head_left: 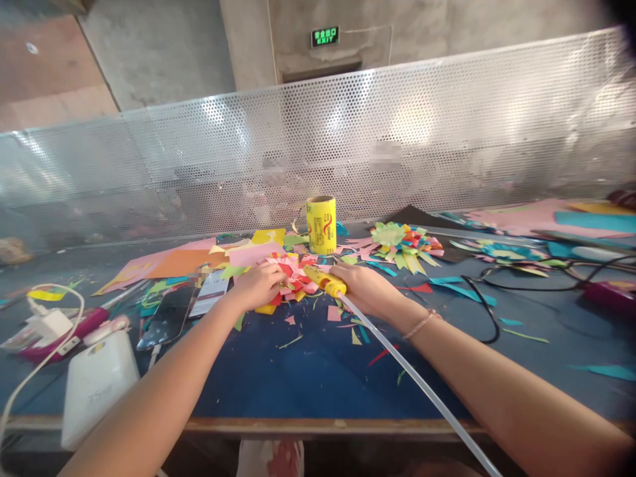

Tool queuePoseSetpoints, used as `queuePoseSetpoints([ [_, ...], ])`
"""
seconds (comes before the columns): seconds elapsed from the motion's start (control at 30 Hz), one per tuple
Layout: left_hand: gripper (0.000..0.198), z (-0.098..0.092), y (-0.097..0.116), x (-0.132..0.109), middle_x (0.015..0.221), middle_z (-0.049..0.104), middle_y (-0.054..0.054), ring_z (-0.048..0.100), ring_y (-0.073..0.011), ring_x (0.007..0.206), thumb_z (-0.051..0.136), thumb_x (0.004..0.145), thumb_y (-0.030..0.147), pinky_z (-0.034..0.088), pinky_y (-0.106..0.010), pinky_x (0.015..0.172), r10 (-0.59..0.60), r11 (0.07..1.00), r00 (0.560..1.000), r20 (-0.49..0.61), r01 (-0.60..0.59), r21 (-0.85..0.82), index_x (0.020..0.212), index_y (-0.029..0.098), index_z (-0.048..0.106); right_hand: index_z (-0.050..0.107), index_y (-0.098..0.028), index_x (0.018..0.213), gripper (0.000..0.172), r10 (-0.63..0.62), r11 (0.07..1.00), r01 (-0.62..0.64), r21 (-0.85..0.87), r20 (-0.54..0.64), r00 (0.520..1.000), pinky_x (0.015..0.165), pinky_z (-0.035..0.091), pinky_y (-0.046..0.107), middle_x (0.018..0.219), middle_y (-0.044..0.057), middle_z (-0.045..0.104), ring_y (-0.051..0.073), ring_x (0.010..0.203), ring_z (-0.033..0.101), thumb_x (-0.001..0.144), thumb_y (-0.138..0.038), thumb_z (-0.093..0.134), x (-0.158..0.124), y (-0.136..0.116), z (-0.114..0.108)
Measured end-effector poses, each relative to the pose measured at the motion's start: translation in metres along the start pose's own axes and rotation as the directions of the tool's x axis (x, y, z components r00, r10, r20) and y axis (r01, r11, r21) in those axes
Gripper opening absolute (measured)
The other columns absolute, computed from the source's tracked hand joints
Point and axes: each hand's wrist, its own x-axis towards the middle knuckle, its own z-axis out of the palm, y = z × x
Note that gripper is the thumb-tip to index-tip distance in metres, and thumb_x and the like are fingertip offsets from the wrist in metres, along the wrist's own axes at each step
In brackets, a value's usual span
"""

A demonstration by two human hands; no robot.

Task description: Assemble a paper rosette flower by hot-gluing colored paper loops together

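Observation:
My left hand [257, 285] is closed on a pink, red and yellow paper flower [293, 277] lying on the blue table [308, 371]. My right hand [365, 288] grips a yellow glue gun [325, 279] whose nozzle points left into the flower. A long clear glue stick [407, 374] trails from the back of the gun toward the near edge. A yellow roll [320, 224] stands upright just behind the flower.
A finished multicoloured paper flower [405, 244] lies right of the roll. Coloured paper sheets [173, 262] and scraps litter the table. A phone [166, 318], a white power bank [97, 384] and a charger [47, 323] sit at left. Black cables [484, 305] run at right. A perforated metal screen [397, 132] stands behind.

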Motion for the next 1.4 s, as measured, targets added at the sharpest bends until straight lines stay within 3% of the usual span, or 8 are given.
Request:
queuePoseSetpoints([
  [0.13, 0.022, -0.003, 0.002, 0.001, 0.091, 0.063, -0.006, 0.056, -0.0203, 0.092, 0.041, 0.084, 0.009, 0.043, -0.034, 0.081, -0.029, 0.998, 1.0, -0.005, 0.028, -0.055, 0.085, 0.019, 0.061, 0.058, -0.016, 0.098, 0.016, -0.006, 1.0, 0.006, -0.007, -0.004, 1.0, 0.063, 0.042, 0.028, 0.09, 0.008, 0.066, 0.019, 0.077, 0.061, 0.086, -0.022, 0.05, 0.0, 0.0, 0.0],
  [0.33, 0.019, -0.002, 0.002, 0.003, 0.094, 0.063, -0.006, 0.058, -0.0211, 0.089, 0.044, 0.084, 0.018, 0.046, -0.034, 0.076, -0.21, 0.972, 0.977, -0.021, 0.207, -0.112, 0.092, 0.02, 0.061, 0.057, -0.016, 0.097, 0.014, -0.071, 0.997, 0.07, 0.041, 0.037, 0.997, 0.07, 0.043, 0.028, 0.096, 0.009, 0.065, 0.02, 0.086, 0.062, 0.085, -0.02, 0.051, 0.0, -0.001, 0.003],
  [0.5, 0.024, 0.005, -0.002, 0.006, 0.095, 0.066, -0.005, 0.058, -0.0204, 0.095, 0.042, 0.082, 0.013, 0.045, -0.035, 0.086, -0.139, 0.985, 0.99, -0.039, 0.134, -0.108, 0.087, 0.02, 0.065, 0.058, -0.017, 0.095, 0.013, -0.104, 0.992, 0.096, 0.078, 0.114, 0.988, 0.07, 0.042, 0.027, 0.098, 0.008, 0.066, 0.02, 0.087, 0.062, 0.086, -0.021, 0.05, 0.001, -0.008, 0.005],
  [0.93, 0.024, 0.006, -0.002, 0.009, 0.093, 0.065, -0.004, 0.056, -0.0197, 0.092, 0.043, 0.08, 0.011, 0.044, -0.034, 0.082, -0.134, 0.981, 0.989, -0.06, 0.124, -0.149, 0.082, 0.02, 0.065, 0.057, -0.017, 0.096, 0.014, -0.034, 0.999, 0.025, 0.044, 0.215, 0.976, 0.07, 0.043, 0.028, 0.101, 0.009, 0.065, 0.02, 0.087, 0.062, 0.085, -0.018, 0.048, 0.007, -0.021, 0.004],
  [1.4, 0.021, 0.005, -0.001, 0.009, 0.09, 0.065, -0.003, 0.056, -0.0199, 0.091, 0.044, 0.08, 0.012, 0.043, -0.034, 0.079, -0.123, 0.985, 0.991, -0.049, 0.116, -0.125, 0.078, 0.02, 0.064, 0.057, -0.015, 0.103, 0.02, 0.021, 1.0, -0.023, 0.004, 0.249, 0.968, 0.068, 0.043, 0.028, 0.105, 0.01, 0.065, 0.022, 0.091, 0.064, 0.085, -0.019, 0.049, 0.008, -0.026, 0.006],
])
